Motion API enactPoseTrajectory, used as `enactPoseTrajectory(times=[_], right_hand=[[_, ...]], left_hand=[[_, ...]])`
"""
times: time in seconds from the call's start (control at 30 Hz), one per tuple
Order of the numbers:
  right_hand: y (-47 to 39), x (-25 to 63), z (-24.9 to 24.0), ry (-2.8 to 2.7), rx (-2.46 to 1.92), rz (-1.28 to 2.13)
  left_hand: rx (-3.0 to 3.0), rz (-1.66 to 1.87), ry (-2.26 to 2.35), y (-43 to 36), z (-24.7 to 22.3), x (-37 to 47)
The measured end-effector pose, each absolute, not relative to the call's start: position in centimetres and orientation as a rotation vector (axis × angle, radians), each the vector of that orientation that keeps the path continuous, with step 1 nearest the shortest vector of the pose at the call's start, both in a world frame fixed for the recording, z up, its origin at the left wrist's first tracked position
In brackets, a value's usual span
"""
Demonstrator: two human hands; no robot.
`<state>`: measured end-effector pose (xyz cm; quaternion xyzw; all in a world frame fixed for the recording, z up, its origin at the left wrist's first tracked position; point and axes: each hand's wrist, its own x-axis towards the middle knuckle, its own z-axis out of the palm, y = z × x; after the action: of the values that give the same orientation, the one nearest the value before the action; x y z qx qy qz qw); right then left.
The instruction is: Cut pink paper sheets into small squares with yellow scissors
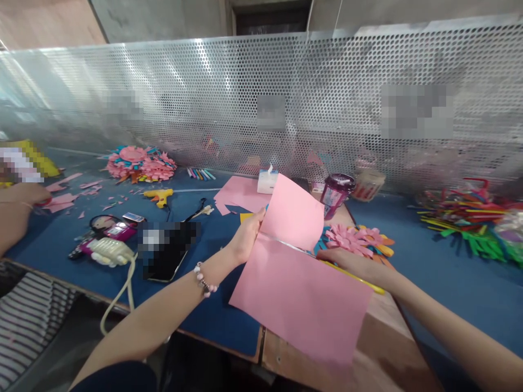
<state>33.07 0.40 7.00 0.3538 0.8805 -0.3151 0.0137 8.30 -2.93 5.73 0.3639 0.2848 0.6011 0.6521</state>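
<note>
- In the head view, grips the left edge of a large pink paper sheet (302, 294) with the left hand (248, 238), clamped on it just beside the fold; thumb on the near face, other fingers mostly hidden.
- Clasps a slim yellow-handled cutter (359, 279) in the right hand (347, 261), closed round the handle at the sheet's right side; exact finger placement partly hidden.
- Between the two hands, along the fold: a thin metal blade (288, 246), pointing toward the left hand.
- Above the blade, a raised, slightly curved upper flap (294, 212); below it, the flat lower part, slanting toward the near table edge, over blue tabletop (220, 321) and brown wood (384, 337).
- On the left wrist, a bracelet of pale beads (204, 280).
- Just beyond the right hand, a pink paper flower with blue and orange petals (355, 239); behind that, a purple tumbler with a dark lid (334, 197).
- Beyond the flap, a white and blue tissue box (266, 184) beside more pink paper (241, 191).
- Left of the left forearm, a black phone (167, 261); farther back, a yellow glue gun (158, 196).
- At far left, near pink paper scraps (61, 202), a co-worker's hand (35, 193).
</note>
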Motion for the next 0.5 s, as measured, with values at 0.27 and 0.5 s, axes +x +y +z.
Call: enactPoseTrajectory(times=[0.27, 0.5], right_hand=[[0.7, 33.4, 6.7, 2.729, 1.116, -0.996], [1.2, 34.1, 7.1, 2.736, 1.134, -1.048]], left_hand=[[0.788, 1.348, 0.682, -2.8, 5.4, 8.1], [0.668, 1.233, 0.566, -2.9, 6.1, 8.0]])
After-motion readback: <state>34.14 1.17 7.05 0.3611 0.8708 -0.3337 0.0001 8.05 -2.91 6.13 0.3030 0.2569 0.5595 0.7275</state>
